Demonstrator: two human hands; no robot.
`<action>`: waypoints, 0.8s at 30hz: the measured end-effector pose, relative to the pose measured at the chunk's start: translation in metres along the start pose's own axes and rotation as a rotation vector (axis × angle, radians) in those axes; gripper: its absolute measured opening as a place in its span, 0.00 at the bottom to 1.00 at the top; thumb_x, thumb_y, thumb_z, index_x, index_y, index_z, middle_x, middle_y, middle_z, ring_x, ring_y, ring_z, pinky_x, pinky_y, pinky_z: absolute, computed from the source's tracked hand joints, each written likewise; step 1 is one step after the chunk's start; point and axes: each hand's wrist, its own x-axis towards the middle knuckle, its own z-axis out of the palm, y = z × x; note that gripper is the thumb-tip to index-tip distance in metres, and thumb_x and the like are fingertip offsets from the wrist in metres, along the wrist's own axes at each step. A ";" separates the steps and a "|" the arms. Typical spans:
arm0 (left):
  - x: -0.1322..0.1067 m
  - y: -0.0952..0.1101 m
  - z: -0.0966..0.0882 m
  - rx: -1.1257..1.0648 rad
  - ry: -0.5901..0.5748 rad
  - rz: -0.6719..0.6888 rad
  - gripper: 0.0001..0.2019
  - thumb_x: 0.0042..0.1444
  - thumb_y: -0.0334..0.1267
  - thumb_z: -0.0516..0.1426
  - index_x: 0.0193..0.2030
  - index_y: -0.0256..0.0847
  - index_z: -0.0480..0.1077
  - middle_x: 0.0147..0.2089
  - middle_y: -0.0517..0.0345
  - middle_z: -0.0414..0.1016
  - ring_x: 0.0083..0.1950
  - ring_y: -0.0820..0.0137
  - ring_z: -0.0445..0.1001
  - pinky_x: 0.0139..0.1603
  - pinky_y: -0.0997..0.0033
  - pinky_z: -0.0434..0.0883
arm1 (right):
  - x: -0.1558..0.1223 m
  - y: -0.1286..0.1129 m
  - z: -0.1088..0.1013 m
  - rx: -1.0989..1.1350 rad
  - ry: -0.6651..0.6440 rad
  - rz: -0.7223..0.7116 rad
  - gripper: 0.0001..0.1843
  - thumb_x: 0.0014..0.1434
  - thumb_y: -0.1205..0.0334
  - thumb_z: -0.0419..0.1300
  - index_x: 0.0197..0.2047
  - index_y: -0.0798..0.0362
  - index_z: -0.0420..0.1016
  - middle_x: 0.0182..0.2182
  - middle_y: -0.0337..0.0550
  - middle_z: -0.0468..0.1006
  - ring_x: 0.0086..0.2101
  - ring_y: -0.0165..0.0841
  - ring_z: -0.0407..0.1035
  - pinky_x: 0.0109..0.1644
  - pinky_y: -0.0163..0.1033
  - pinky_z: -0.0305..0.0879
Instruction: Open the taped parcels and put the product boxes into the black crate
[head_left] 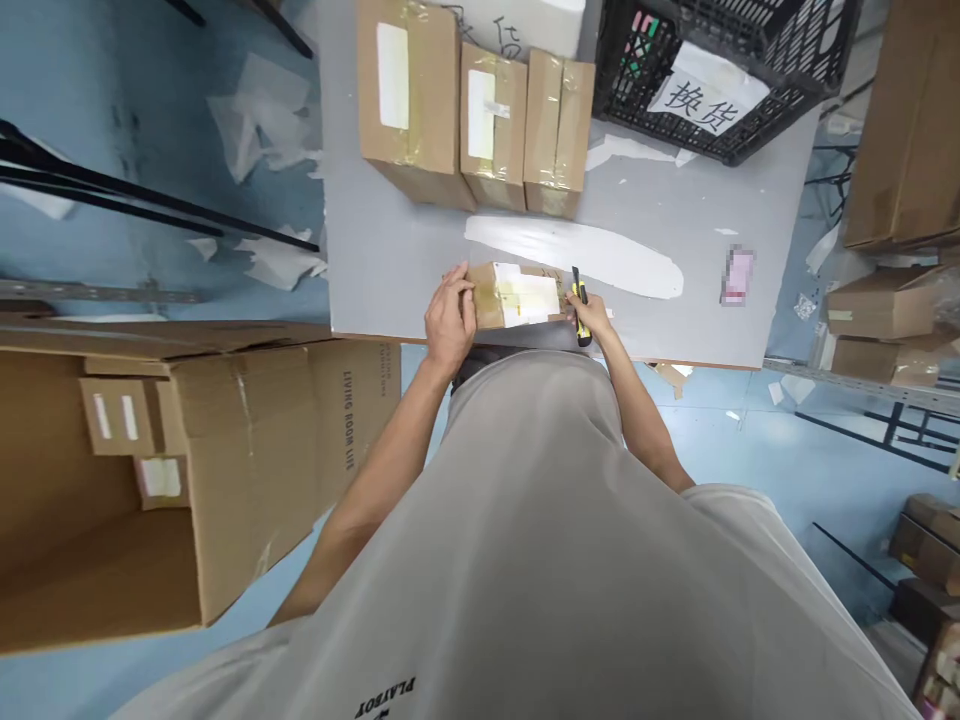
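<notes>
Head view: small oblong brown cardboard carton (529,296) set crosswise between left hand (450,310) and right hand (592,312)

Governing relation: the carton's long axis runs left to right, parallel to the worker's front, while the slim black-and-yellow utility cutter (582,320) stands across that axis at the carton's right end. The right hand is the nearer one to this end, with its fingers closed around the cutter (blade extension cannot be told).

Left hand: positioned at the opposite end, fingers laid against the carton; whether they clamp it or merely rest there cannot be told.

Location: the carton lies on the smooth grey tabletop (712,205), just inside the near edge. Clearance toward the body is therefore minimal, with the light grey shirt (536,480) close by.

Clearance on the far side: a long white flat strip (577,255) lies just beyond the carton, followed by a row of three taped brown cardboard boxes (493,115), which limits room straight ahead. Bare surface is available to the left of the left hand. The wider open area is to the right, between the right hand and a small pink rectangular item (739,275) (its details are blurred).
</notes>
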 end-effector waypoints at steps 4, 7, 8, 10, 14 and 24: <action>-0.019 -0.003 -0.016 -0.048 0.112 -0.129 0.31 0.84 0.69 0.55 0.68 0.46 0.82 0.79 0.35 0.81 0.83 0.46 0.78 0.90 0.35 0.70 | -0.011 -0.009 0.017 -0.060 -0.082 -0.086 0.28 0.73 0.41 0.79 0.33 0.47 0.72 0.20 0.31 0.74 0.22 0.30 0.70 0.28 0.33 0.67; -0.034 -0.001 -0.003 -0.120 0.171 -0.241 0.35 0.82 0.73 0.56 0.74 0.47 0.81 0.77 0.38 0.83 0.82 0.47 0.80 0.88 0.41 0.73 | -0.017 -0.012 0.013 -0.230 -0.007 -0.163 0.27 0.78 0.43 0.74 0.32 0.46 0.72 0.23 0.34 0.76 0.26 0.34 0.74 0.34 0.35 0.71; -0.038 -0.001 0.005 -0.152 0.178 -0.267 0.37 0.80 0.75 0.57 0.76 0.47 0.80 0.77 0.38 0.83 0.82 0.47 0.80 0.87 0.43 0.74 | -0.019 -0.013 0.009 -0.299 0.036 -0.192 0.25 0.79 0.45 0.72 0.33 0.47 0.73 0.25 0.36 0.78 0.28 0.36 0.78 0.37 0.36 0.74; -0.046 -0.005 0.024 -0.243 0.162 -0.310 0.43 0.75 0.79 0.60 0.79 0.47 0.77 0.79 0.37 0.80 0.82 0.46 0.79 0.87 0.43 0.75 | -0.024 -0.014 -0.003 -0.443 0.128 -0.252 0.20 0.80 0.49 0.69 0.36 0.47 0.76 0.32 0.42 0.84 0.37 0.42 0.84 0.45 0.40 0.78; -0.052 -0.020 0.052 -0.440 0.011 -0.382 0.52 0.66 0.82 0.68 0.82 0.46 0.74 0.81 0.33 0.78 0.83 0.40 0.78 0.84 0.36 0.78 | -0.033 -0.014 -0.024 -0.686 0.245 -0.312 0.13 0.81 0.53 0.66 0.44 0.50 0.82 0.48 0.55 0.90 0.52 0.50 0.86 0.61 0.47 0.79; -0.033 -0.029 0.033 -0.383 -0.163 -0.324 0.44 0.64 0.71 0.75 0.78 0.50 0.78 0.86 0.38 0.73 0.85 0.40 0.75 0.80 0.39 0.82 | -0.077 -0.051 -0.021 -0.826 0.062 -0.503 0.30 0.91 0.41 0.49 0.80 0.47 0.75 0.62 0.55 0.90 0.61 0.50 0.84 0.67 0.47 0.75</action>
